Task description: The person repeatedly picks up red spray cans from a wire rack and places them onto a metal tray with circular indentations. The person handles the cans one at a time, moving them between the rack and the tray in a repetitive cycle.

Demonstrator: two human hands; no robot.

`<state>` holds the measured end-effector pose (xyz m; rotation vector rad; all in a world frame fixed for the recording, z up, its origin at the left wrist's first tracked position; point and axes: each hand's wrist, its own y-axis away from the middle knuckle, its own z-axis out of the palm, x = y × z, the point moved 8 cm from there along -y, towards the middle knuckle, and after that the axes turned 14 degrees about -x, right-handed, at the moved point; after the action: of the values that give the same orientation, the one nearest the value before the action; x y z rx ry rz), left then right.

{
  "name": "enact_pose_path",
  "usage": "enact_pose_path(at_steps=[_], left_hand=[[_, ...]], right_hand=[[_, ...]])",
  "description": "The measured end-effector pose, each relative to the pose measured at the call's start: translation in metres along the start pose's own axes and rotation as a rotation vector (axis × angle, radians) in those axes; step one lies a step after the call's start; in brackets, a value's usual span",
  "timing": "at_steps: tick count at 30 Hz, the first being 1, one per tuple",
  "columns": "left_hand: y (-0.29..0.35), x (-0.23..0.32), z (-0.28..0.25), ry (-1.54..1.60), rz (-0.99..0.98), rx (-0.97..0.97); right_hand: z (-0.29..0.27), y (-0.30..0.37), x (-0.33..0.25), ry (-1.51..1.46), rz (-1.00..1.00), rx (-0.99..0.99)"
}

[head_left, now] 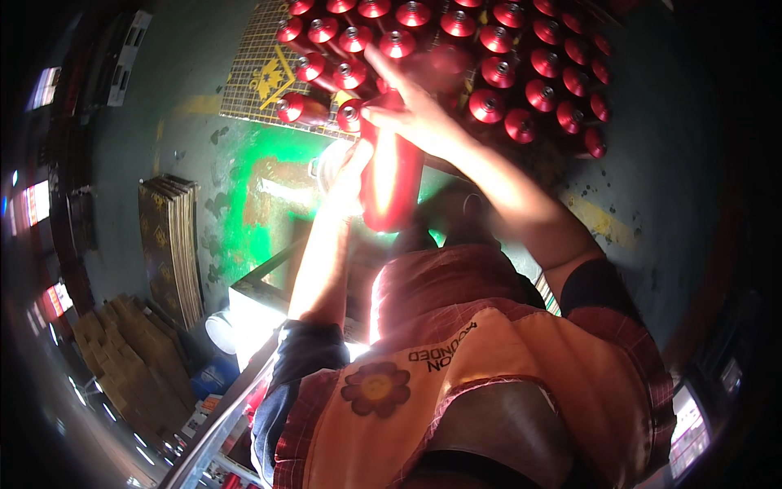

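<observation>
Upright in front of me is a red metal cylinder [391, 183], shaped like a fire extinguisher body, with strong glare down its side. My left hand [355, 167] grips it along its left side; bright light washes out the fingers. My right hand [419, 121] is at the upper end, thumb and forefinger wide apart around it, the thumb lying across the front. The cylinder's top is mostly hidden by that hand. Just beyond stand many similar red cylinders [496, 72], with domed tops and small necks. One nearby cylinder [301, 109] leans at the group's left edge.
A patterned mat or board [252, 90] lies at the far left of the cylinders. Left of me are a stack of flat panels [169, 244], flattened cardboard [130, 359] and a metal rail [220, 424]. A round pale container [332, 167] is partly behind my left hand.
</observation>
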<state>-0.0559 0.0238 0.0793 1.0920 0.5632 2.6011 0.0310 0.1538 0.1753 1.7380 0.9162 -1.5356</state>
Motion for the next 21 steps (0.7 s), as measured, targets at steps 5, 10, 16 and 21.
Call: enact_pose_path(at_steps=[5, 10, 16, 21], left_hand=[[0.022, 0.020, -0.028, 0.163, 0.440, 0.229], [0.040, 0.023, -0.041, 0.165, 0.519, 0.077], [0.041, -0.018, 0.007, 0.747, 0.235, -0.628], [0.028, -0.032, 0.050, 0.904, 0.033, -0.852]], right_hand=[[0.044, -0.021, -0.024, 0.319, 0.085, 0.288], [0.112, 0.036, -0.002, 0.265, 0.084, 0.124], [0.110, 0.091, 0.035, -0.352, -0.109, -0.161], [0.064, 0.039, 0.055, -0.973, 0.107, -0.442]])
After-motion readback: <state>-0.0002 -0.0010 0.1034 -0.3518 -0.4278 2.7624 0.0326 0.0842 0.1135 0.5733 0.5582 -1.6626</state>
